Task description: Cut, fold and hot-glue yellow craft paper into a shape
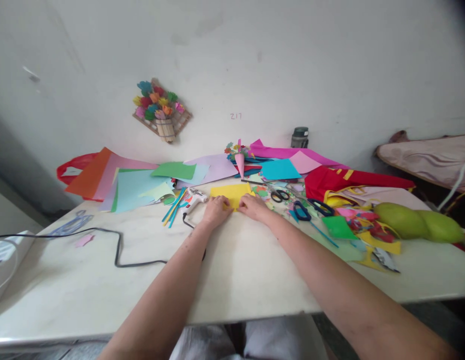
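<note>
A sheet of yellow paper lies on the table in front of me. My left hand is at its near left edge, fingers curled and closed on the paper. At the near right part of the sheet, my right hand has its fingers bent and closed on the paper's edge. My fingers partly cover the near edge, so a fold there cannot be made out. Just left of my left hand rests a white glue gun. Small scissors lie to the right, beyond my right hand.
Coloured sheets are piled at the back left, near blue and yellow paper strips. A black cord crosses the left side. A pink paper cone with flowers stands behind. Dark-handled scissors and green fruit lie right.
</note>
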Demonstrator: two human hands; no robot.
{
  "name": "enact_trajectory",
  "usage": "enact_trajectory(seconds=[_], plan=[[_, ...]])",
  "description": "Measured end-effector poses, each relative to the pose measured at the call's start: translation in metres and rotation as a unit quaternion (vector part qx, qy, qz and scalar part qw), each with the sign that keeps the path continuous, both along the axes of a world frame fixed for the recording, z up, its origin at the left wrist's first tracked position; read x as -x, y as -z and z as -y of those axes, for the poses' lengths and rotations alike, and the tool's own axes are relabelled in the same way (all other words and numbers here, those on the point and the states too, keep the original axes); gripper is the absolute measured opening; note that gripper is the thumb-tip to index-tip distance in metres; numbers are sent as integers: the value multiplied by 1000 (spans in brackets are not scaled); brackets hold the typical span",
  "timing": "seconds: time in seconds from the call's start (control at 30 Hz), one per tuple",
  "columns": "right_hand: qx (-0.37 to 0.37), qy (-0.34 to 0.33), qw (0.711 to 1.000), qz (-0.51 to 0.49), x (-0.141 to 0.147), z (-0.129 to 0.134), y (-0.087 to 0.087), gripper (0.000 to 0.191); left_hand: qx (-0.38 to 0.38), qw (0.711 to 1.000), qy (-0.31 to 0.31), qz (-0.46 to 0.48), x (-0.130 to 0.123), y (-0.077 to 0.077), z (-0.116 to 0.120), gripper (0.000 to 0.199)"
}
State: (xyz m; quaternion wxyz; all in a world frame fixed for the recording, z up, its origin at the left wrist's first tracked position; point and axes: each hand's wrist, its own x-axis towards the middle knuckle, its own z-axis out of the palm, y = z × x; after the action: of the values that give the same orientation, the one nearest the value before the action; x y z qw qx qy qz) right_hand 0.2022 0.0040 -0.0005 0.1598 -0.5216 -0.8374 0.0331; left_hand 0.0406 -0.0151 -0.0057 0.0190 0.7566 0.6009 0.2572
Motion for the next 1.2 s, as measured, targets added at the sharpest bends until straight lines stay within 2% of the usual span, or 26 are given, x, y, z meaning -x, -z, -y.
enact_trajectory(seconds=[0.33, 0.5, 0.6, 0.73, 0.8, 0.9, 1.03, 1.2], plan=[[-9, -17, 1000, -2, -3, -3, 4, 12, -4, 999, -11, -37, -1, 1, 6, 19], [-1, -17, 1000, -13, -3, -4, 5, 13, -16, 996, -42, -71, 0, -8, 15, 25], [-3, -17, 1000, -15, -3, -3, 5, 15, -3, 990, -106, -88, 9, -22, 14, 29], [-3, -13, 1000, -12, -3, -1, 4, 14, -1, 959, -252, -131, 32, -39, 11, 27], [-1, -14, 1000, -11, -3, 0, 4, 14, -1, 943, -299, -149, 43, -40, 12, 30], [-2, -16, 1000, -12, -3, 0, 4, 14, -3, 926, -339, -166, 56, -31, 14, 35], [-8, -19, 1000, -13, -4, 0, 4, 14, 42, 927, -332, -170, 63, -18, 13, 34], [-11, -29, 999, -9, -4, -2, 7, 14, -12, 942, -291, -168, 65, -20, 22, 28]])
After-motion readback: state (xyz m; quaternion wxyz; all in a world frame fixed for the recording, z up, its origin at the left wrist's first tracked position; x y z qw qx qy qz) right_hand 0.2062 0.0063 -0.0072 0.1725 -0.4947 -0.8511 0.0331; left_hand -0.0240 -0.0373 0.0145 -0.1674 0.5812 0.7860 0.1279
